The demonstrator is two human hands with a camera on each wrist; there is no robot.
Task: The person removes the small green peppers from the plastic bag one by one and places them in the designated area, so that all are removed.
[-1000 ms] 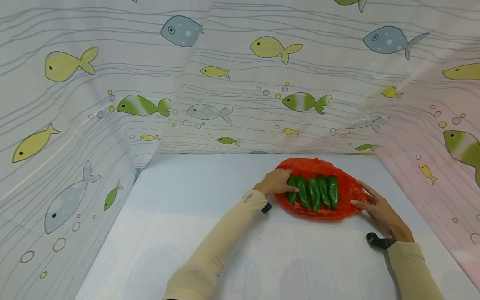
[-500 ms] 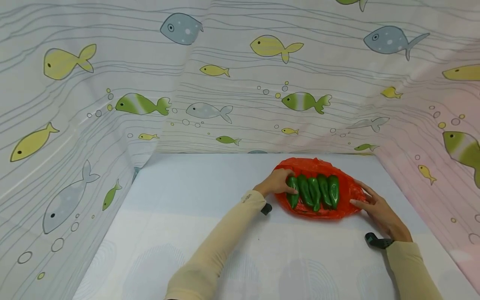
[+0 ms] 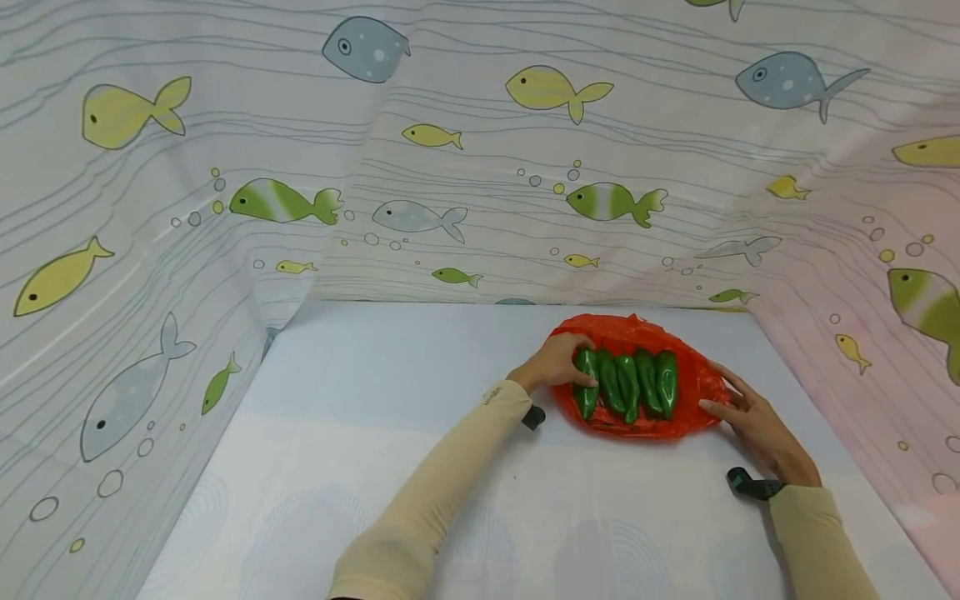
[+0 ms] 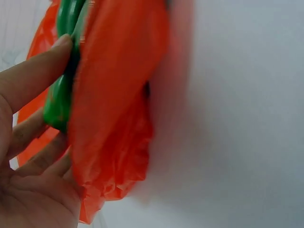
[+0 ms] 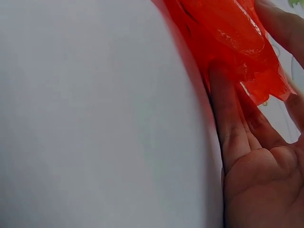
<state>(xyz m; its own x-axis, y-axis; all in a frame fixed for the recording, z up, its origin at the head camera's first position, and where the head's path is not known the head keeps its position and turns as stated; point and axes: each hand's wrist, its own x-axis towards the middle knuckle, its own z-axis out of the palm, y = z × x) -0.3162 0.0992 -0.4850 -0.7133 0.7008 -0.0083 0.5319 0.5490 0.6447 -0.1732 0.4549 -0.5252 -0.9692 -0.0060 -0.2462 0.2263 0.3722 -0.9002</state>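
A red plastic bag (image 3: pixel 690 404) lies spread on the table at the right, with several green peppers (image 3: pixel 628 383) side by side on it. My left hand (image 3: pixel 553 362) grips the leftmost pepper (image 3: pixel 587 402) at the bag's left side. In the left wrist view its thumb (image 4: pixel 54 59) lies on the green pepper (image 4: pixel 58 102) and the other fingers reach behind it; red plastic hangs beside them. My right hand (image 3: pixel 761 429) holds the bag's right end, thumb on top. The right wrist view shows its fingers running under the crumpled red plastic (image 5: pixel 237 38).
The white table (image 3: pixel 375 383) extends in front and to the left of the bag. A fish-patterned curtain (image 3: pixel 480 183) rises behind it and along both sides. A black wrist device (image 3: pixel 753 483) sits on the right arm, and a similar one (image 3: pixel 533 417) shows at the left wrist.
The leftmost pepper has shifted slightly and shows more of its length, with my left hand edging right alongside it. My right hand stays at the bag's end. The head view has tilted a little.
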